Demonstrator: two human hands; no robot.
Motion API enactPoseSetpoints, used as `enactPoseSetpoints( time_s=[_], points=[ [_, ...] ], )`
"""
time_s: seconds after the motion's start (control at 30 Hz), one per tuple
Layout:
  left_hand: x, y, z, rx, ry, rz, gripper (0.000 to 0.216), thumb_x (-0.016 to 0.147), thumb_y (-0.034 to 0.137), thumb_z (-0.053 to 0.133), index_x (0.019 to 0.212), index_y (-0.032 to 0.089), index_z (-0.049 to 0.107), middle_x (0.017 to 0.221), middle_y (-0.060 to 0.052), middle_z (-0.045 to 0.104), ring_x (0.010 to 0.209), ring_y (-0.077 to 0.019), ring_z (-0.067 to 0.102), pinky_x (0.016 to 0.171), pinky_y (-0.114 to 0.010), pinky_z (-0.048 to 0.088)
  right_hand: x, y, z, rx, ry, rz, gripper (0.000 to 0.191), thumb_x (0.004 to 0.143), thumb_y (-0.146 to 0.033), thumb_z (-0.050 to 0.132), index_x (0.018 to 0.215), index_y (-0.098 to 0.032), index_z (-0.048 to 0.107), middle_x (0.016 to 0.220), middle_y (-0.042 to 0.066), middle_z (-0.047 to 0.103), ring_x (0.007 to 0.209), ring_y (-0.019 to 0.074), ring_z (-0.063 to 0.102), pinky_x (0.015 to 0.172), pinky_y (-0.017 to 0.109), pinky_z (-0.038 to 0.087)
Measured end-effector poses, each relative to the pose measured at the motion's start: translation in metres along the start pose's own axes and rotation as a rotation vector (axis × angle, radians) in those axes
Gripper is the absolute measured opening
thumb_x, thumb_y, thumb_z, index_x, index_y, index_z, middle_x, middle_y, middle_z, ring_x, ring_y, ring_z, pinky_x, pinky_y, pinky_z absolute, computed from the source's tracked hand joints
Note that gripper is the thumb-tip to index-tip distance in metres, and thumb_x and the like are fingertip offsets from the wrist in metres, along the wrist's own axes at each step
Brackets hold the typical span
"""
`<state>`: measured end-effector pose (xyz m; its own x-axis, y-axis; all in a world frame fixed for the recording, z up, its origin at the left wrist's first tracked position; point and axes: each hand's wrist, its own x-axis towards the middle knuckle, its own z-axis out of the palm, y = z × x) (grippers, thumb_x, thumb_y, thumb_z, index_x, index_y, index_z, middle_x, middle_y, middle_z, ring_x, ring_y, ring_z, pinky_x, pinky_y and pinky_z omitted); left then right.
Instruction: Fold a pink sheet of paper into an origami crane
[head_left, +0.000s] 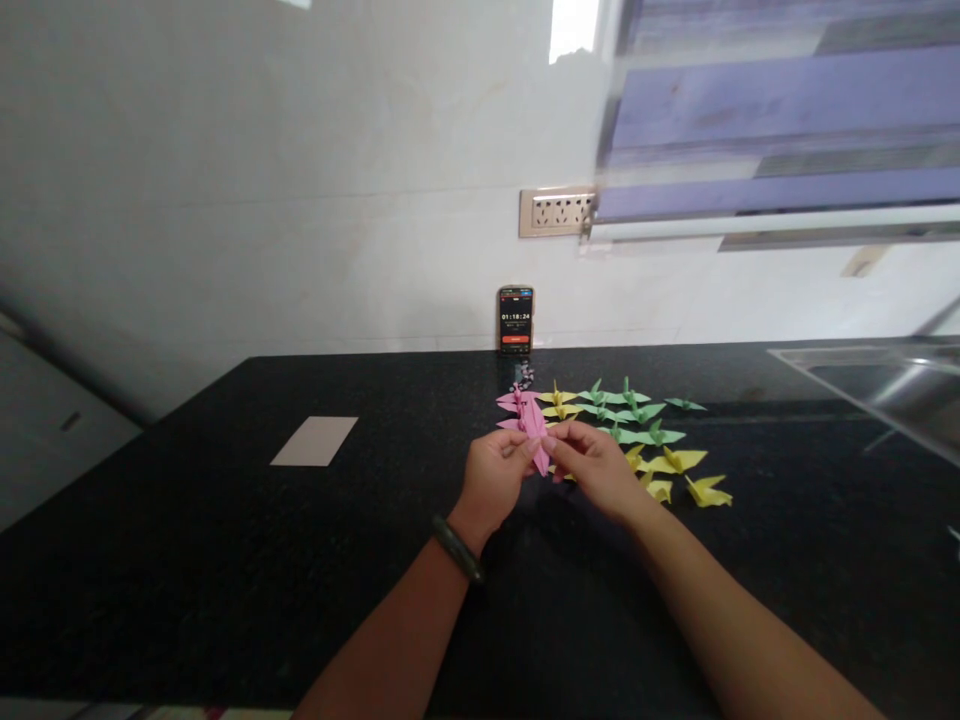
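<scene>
Between my two hands is a pink folded paper, a narrow diamond standing on end above the counter. My left hand, with a dark bangle on its wrist, pinches its left side between thumb and fingers. From the right, my right hand pinches the same paper, the two thumbs almost meeting on it. Just beyond stand finished pink paper cranes, partly hidden by the held piece. Green paper cranes and yellow paper cranes sit in rows behind and right of my right hand.
On the black countertop, a flat stack of pale square paper lies to the left. A phone showing a timer leans against the wall beneath a socket panel. A metal sink is at the far right.
</scene>
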<state>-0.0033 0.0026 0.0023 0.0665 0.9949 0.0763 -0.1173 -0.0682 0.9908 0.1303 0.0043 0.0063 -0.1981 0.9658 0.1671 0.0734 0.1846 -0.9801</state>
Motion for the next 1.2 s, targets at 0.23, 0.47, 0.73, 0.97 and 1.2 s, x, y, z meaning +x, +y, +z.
enactPoseSetpoints(
  time_s=[0.23,0.47,0.73,0.97,1.2],
  points=[
    [-0.002,-0.005,0.000,0.313,0.116,0.197,0.018,0.073,0.029,0.055,0.064,0.013,0.057,0.055,0.000,0.054,0.051,-0.0092,0.047,0.049,-0.021,0.035,-0.002,0.005,0.014,-0.147,0.226,-0.054,0.023,0.074,-0.035,0.054,0.061,-0.016,0.052,0.046,-0.004,0.046,0.042,0.0085,0.042,0.043,0.021,0.033],
    [-0.001,-0.006,0.008,-0.113,-0.052,-0.122,0.024,0.073,0.036,0.055,0.066,0.013,0.052,0.058,0.001,0.051,0.051,-0.0079,0.048,0.053,-0.021,0.041,0.000,0.007,0.017,0.021,0.298,-0.015,0.022,0.071,-0.035,0.059,0.063,-0.015,0.057,0.049,-0.003,0.052,0.043,0.0088,0.044,0.043,0.021,0.036],
    [-0.004,0.003,-0.002,-0.612,-0.503,-0.430,0.015,0.072,0.027,0.056,0.068,0.016,0.048,0.049,0.006,0.035,0.042,-0.0060,0.038,0.046,-0.021,0.041,-0.002,-0.001,0.006,0.449,-0.082,0.096,0.026,0.071,-0.036,0.062,0.089,-0.017,0.060,0.066,-0.001,0.058,0.054,0.0098,0.053,0.048,0.022,0.042],
    [-0.003,0.006,0.002,-0.264,-0.103,-0.239,0.030,0.069,0.041,0.060,0.075,0.012,0.060,0.066,-0.003,0.059,0.060,-0.0110,0.056,0.061,-0.026,0.046,0.003,0.004,-0.002,0.308,0.037,0.036,0.018,0.066,-0.032,0.067,0.067,-0.016,0.059,0.059,-0.002,0.057,0.049,0.0080,0.049,0.047,0.021,0.040],
    [0.002,0.004,0.000,-0.173,-0.002,-0.115,0.031,0.055,0.029,0.073,0.076,0.009,0.062,0.064,-0.003,0.062,0.057,-0.0108,0.057,0.059,-0.026,0.047,0.005,0.003,-0.005,0.116,0.079,0.005,0.019,0.061,-0.030,0.070,0.068,-0.016,0.060,0.051,-0.005,0.051,0.043,0.0057,0.042,0.041,0.018,0.036]
  ],
)
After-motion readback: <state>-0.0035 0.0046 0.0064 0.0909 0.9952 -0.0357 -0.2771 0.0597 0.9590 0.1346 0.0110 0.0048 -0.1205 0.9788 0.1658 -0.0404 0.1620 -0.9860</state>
